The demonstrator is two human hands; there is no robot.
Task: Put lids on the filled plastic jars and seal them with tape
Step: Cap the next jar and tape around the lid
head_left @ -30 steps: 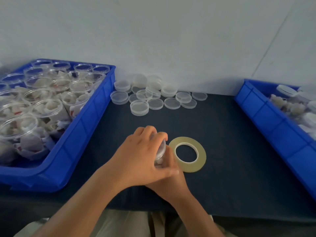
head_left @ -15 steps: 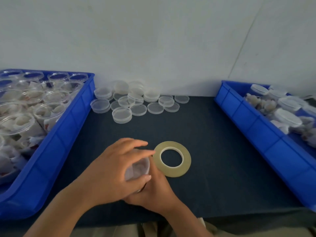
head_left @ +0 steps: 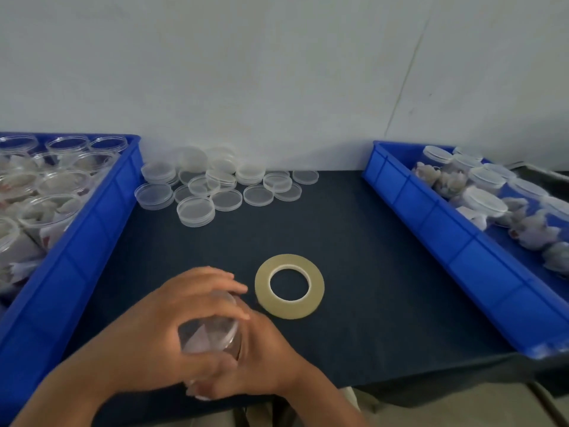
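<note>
Jar (head_left: 209, 334): has been tipped; its round face is now turned up.
Left hand (head_left: 166, 331): curled round the jar.
Right hand (head_left: 268, 352): jar gripped from beneath.
Tape roll (head_left: 289, 311): left untouched; sealing is judged next.

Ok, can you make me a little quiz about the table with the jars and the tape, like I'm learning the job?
1. True or false: the tape roll stands on its edge.
2. Where are the loose lids? A on the tape roll; B by the wall, behind the tape roll; C on the floor.
3. Fill the gap: the left hand and right hand together hold one clear ____.
Key: 1 false, it lies flat; 2 B; 3 jar.
</note>
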